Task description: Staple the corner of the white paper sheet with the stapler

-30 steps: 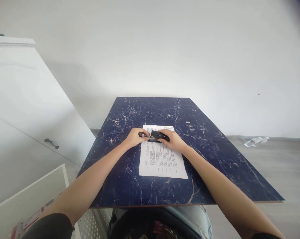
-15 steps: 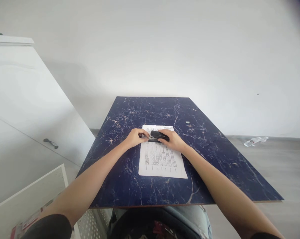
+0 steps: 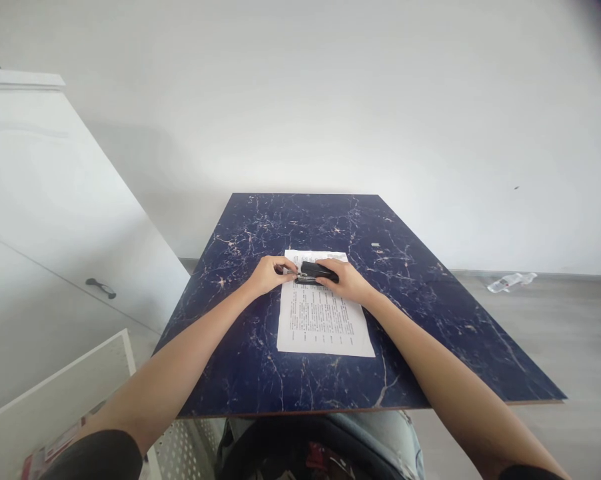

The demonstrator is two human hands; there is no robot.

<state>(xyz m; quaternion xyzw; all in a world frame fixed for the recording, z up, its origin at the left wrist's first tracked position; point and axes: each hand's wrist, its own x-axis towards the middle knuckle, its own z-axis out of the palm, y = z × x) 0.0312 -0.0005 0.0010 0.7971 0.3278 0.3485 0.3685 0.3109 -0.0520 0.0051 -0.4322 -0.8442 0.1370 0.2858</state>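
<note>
A black stapler lies across the upper part of a printed sheet of paper, its front end pointing left. My right hand is wrapped around the stapler's rear half, thumb on the near side and fingers over the top. At the stapler's left end, my left hand has thumb and fingertips drawn together, close to the front tip. What those fingertips hold, if anything, is too small to make out. The paper rests on a dark blue marbled table.
A small pale piece lies on the table, right of the paper's top. A white cabinet stands at the left, with a white perforated basket low beside the table. On the floor at right lies a clear plastic bottle.
My left fingertips have shifted slightly left at the stapler's front end. My right hand keeps its grip, and the paper stays in place.
</note>
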